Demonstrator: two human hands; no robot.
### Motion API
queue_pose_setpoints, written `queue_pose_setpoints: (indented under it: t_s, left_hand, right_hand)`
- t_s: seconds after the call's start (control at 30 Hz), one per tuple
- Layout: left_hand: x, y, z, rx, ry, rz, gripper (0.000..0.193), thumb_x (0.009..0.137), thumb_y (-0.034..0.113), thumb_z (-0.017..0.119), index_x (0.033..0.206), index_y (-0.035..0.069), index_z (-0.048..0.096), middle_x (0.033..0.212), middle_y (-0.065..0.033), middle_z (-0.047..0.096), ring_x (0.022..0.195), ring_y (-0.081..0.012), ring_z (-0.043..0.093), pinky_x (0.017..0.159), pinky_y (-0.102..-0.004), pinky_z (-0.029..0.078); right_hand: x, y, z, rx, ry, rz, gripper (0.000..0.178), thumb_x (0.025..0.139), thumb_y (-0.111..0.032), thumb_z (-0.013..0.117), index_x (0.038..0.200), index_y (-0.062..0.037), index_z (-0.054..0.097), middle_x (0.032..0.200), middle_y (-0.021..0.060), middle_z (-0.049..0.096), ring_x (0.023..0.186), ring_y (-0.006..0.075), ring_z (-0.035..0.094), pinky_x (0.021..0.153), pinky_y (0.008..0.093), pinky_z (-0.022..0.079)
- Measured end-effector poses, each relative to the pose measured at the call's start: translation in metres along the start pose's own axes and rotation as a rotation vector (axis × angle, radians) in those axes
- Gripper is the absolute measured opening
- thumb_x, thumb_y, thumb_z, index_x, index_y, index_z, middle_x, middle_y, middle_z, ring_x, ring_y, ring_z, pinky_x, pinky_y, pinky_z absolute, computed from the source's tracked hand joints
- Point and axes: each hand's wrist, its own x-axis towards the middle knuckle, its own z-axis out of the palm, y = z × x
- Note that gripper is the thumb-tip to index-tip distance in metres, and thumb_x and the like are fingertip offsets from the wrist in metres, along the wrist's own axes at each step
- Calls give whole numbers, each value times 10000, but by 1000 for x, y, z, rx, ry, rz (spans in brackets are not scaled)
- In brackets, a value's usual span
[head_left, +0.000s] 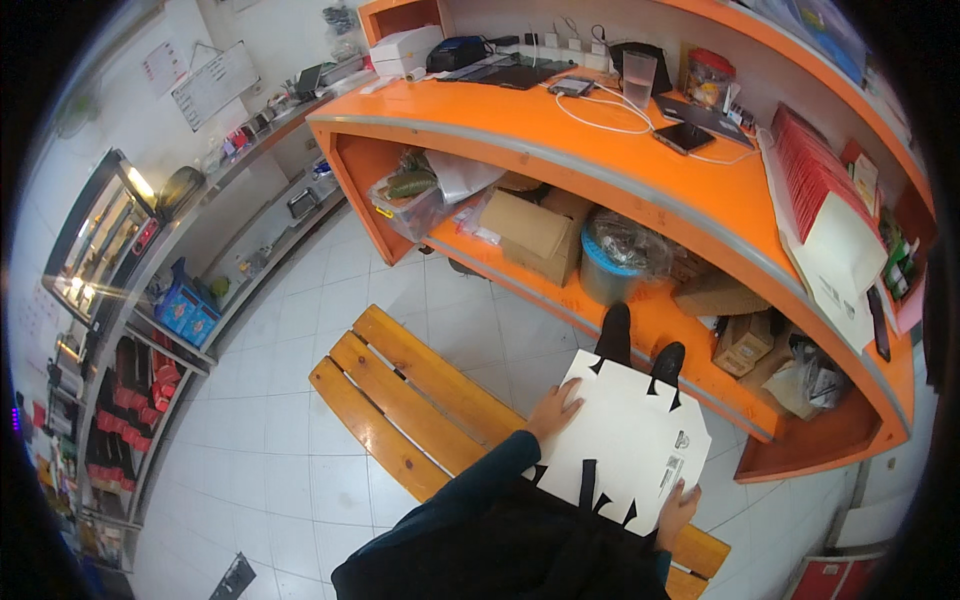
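A flat white cardboard box blank (625, 435) with cut slots and flaps along its edges lies over my lap. Dark printing marks its right part. My left hand (553, 410) grips its left edge, fingers on the top face and the palm side partly hidden. At the lower right edge, my right hand (678, 512) holds the board, with fingertips over the rim. Beyond the board, two dark shoes (616, 335) show. On the orange counter at the right stands a stack of folded red-edged box blanks (815, 185), with a white one (835, 265) lying flat against it.
I sit on a slatted wooden bench (400, 390). Ahead curves the orange counter (450, 118), bearing phones (685, 137), cables and a clear cup (638, 80). Its lower shelf holds a cardboard box (530, 235) and a blue-rimmed bucket (607, 262). Shelves (130, 420) with red boxes line the left.
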Motion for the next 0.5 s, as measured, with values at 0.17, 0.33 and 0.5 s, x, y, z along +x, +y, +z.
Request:
queue_pose_setpoints:
  t_s: [0.17,0.33,0.5]
  left_hand:
    - [-1,-8,-1,-24,-7,-5,493,850,355,473,1289,191,322,1056,-270,485,941,-429,500,823,-434,414]
    - [2,-25,9,-48,138,14,613,828,355,534,1274,15,289,1109,-260,480,964,-371,526,844,-399,417]
    - [3,-24,-8,-310,17,-420,628,777,372,626,1167,-68,408,1015,-161,573,824,-188,582,707,-293,479]
  right_hand:
    - [-1,-13,2,57,1,-15,476,832,-267,550,1121,93,435,971,244,577,898,312,571,790,362,431]
    - [-3,-20,4,83,-2,57,432,823,-241,566,1092,81,462,960,231,579,894,294,569,797,351,428]
    - [-1,-19,9,31,-18,54,413,814,-242,575,1081,57,476,892,220,604,834,304,595,744,353,451]
